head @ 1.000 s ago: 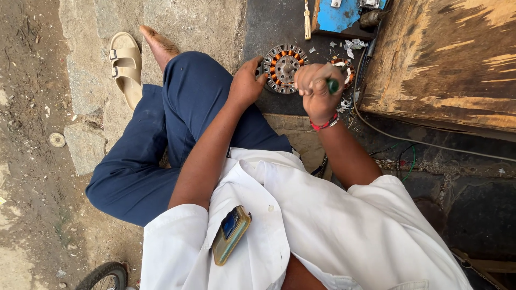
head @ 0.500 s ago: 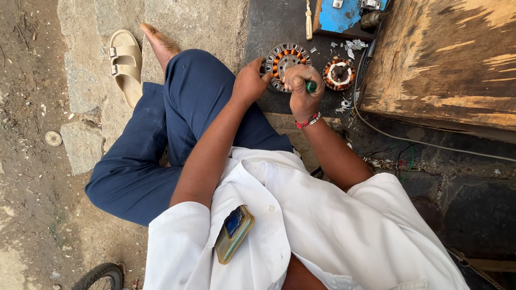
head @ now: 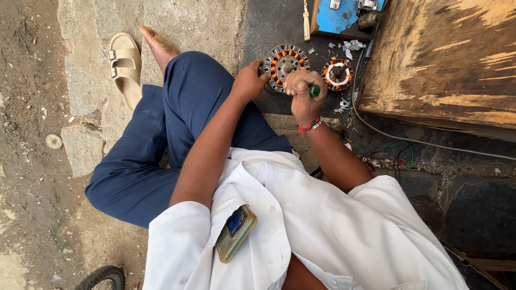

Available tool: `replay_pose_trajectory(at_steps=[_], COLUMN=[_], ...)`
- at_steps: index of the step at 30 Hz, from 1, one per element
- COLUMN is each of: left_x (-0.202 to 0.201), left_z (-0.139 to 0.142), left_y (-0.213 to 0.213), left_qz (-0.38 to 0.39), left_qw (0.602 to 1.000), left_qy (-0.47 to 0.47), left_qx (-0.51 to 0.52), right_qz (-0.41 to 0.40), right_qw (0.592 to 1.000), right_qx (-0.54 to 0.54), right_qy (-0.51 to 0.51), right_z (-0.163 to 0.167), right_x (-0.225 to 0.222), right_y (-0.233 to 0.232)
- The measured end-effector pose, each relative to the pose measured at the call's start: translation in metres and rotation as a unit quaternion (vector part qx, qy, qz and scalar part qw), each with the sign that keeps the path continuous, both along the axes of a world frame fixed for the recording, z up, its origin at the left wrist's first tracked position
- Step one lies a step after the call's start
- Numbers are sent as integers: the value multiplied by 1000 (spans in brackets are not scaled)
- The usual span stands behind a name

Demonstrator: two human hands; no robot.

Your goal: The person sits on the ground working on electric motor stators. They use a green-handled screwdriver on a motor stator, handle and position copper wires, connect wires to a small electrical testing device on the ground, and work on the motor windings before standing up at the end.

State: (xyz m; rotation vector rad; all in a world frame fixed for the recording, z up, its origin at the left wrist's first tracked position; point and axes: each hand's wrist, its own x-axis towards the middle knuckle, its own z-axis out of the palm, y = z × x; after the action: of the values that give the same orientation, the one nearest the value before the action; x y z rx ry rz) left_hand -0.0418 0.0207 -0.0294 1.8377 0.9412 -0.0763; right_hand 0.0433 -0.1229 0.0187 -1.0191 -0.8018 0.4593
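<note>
A round motor stator (head: pixel 283 62) with orange copper windings lies on the dark ground in front of me. My left hand (head: pixel 248 81) grips its left rim. My right hand (head: pixel 302 94) is closed around a green-handled tool (head: pixel 313 91) and holds it over the stator's near edge. A smaller wound stator (head: pixel 337 74) sits just to the right, apart from both hands.
A worn wooden box (head: pixel 446 59) fills the upper right, with a cable (head: pixel 408 140) along its base. A blue metal part (head: pixel 338 19) lies at the top. A tan sandal (head: pixel 124 67) rests on stone at left. A phone (head: pixel 235 232) sticks out of my shirt pocket.
The right hand with the green tool has shifted left, off the smaller stator and onto the large one. The left hand stays on the large stator's rim.
</note>
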Motion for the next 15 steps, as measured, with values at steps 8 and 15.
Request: replay_pose_trajectory(at_steps=[8, 15], left_x=[2, 4], left_z=[-2, 3], left_y=[3, -19], left_qz=[66, 151], left_qw=[985, 942], left_qy=[-10, -5], left_qx=[-160, -298], right_qz=[-11, -26], right_qw=[1000, 999], right_qx=[2, -3], right_qy=[3, 22], right_z=[7, 4], right_x=[12, 17], right_y=[-14, -26])
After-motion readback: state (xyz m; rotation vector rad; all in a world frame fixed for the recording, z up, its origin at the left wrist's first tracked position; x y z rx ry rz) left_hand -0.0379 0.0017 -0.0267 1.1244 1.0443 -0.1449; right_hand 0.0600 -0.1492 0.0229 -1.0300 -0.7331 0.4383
